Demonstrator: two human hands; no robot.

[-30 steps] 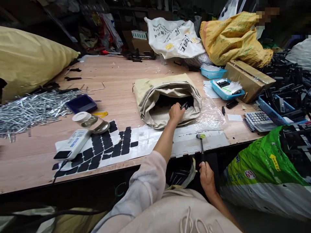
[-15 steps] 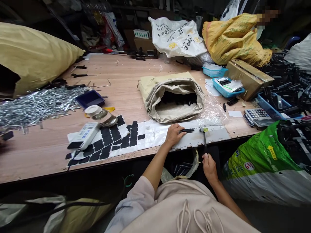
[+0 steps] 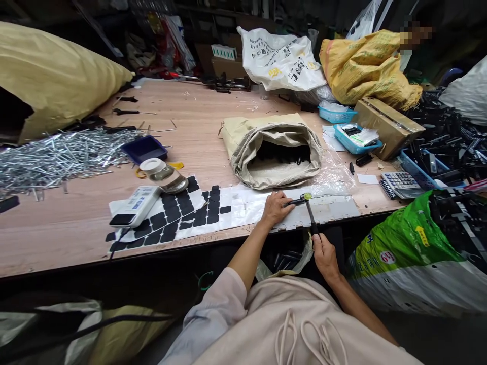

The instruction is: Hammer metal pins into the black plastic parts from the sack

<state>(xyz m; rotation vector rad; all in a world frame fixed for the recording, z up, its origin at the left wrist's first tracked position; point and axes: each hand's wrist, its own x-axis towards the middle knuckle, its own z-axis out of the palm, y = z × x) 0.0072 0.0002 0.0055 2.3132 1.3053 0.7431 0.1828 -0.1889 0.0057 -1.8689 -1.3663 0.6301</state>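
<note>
My left hand (image 3: pixel 276 208) is closed on a slim black part (image 3: pixel 295 202), holding it down on a grey-white board (image 3: pixel 335 207) at the table's front edge. In my right hand (image 3: pixel 324 253) is a small hammer (image 3: pixel 312 219), gripped by its dark handle. Its head, with a yellow-green face, is over the right end of the black part; whether they touch I cannot tell. Just behind my left hand lies a beige sack (image 3: pixel 238 147), its mouth facing me and black pieces inside. Below the table edge, an open bag (image 3: pixel 306 253) holds more black parts.
A pile of metal rods (image 3: pixel 68 157), a navy tray (image 3: pixel 143 149), a jar (image 3: pixel 164 175) and a white device (image 3: pixel 135 207) are on the left. Sheets of black stickers (image 3: pixel 167 223) lie nearby. To the right are blue baskets (image 3: pixel 357 147), a calculator (image 3: pixel 405 184) and a green-white sack (image 3: pixel 403 253).
The hammer head has swung left, from beside the black part to over its right end. My right hand has shifted slightly up and left. My left hand still holds the part.
</note>
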